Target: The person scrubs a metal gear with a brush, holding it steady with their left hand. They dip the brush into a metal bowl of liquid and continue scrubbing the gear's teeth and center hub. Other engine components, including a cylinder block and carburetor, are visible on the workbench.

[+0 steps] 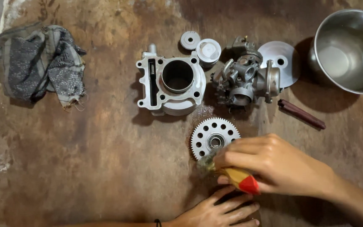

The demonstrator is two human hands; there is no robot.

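1. Stained brown counter (85, 168) carries our engine parts: cylinder block (173, 84), carburetor (242, 80), steel bowl (349, 50), rag (38, 63).
2. Our right hand (269, 164) grips a yellow-and-red brush (238, 178), bristles at the sprocket gear (214, 138) lying just below the cylinder block.
3. Our left hand (219, 210) lies open, flat on the counter.
4. Scrubbing seems underway, though the bristles are blurred; next calls for working round the teeth.
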